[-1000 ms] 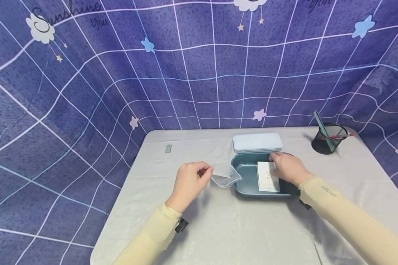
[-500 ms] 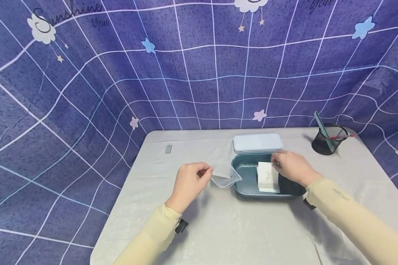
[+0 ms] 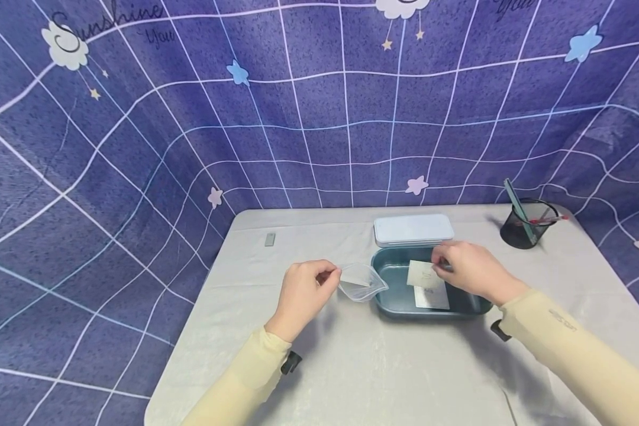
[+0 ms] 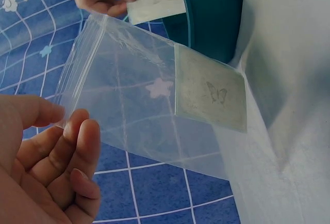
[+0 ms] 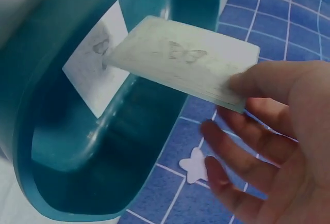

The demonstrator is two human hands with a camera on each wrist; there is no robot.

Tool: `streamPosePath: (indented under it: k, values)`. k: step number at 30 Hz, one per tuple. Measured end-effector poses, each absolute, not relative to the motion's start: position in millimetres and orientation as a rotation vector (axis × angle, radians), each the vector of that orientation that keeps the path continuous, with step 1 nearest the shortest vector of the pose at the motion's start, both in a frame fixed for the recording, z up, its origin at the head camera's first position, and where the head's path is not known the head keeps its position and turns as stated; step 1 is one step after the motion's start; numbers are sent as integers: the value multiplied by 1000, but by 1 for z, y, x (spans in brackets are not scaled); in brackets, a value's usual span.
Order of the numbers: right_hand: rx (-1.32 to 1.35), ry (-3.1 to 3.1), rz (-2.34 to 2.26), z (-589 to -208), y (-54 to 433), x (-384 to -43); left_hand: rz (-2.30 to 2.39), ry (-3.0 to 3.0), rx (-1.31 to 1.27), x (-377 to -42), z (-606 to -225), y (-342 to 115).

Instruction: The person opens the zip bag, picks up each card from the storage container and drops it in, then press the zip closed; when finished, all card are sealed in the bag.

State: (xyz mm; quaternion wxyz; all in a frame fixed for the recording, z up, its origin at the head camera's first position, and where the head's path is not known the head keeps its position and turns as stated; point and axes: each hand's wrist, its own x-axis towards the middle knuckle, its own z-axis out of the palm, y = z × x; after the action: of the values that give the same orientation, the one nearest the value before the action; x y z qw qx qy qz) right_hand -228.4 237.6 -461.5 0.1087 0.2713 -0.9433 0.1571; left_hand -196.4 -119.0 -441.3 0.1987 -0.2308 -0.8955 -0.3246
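My left hand [image 3: 303, 296] pinches the top edge of a clear zip bag [image 4: 134, 95] between thumb and forefinger, its mouth spread apart. Inside the bag lies a pale card [image 4: 211, 90] with a butterfly print. My right hand [image 3: 471, 271] pinches a similar butterfly card [image 5: 188, 53] by one end, thumb on top, raised over a teal bin [image 3: 396, 293]. Another white card [image 5: 100, 66] with a butterfly print lies on the bin floor, partly covered by the held card in the head view. The bag's lower end sits close to the bin's left rim.
Behind the bin lies a light blue case [image 3: 413, 229]. A black mesh pen cup [image 3: 519, 232] with pens and a green stick stands at the back right. A small grey item [image 3: 270, 239] lies at the back left of the white-covered table [image 3: 373, 373].
My right hand has raised a card from the one beneath it and drawn back slightly to the right. The held card now lies crosswise, uncovering more of the lower one. My left hand keeps still.
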Motion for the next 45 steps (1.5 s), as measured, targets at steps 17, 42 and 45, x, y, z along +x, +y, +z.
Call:
streamPosePath:
  k: [17,42,45]
  values:
    - [906,-2250,589,-413,203,-190,-890,-2488,-662,-200,-441,-117]
    - [1051,-2177,683,-423,150,-173,-893,-2490,-663,-197,-440,-115]
    - [1042,-2224,670,-432,147,-176,-881,-2496,-660,-198,-440,-114]
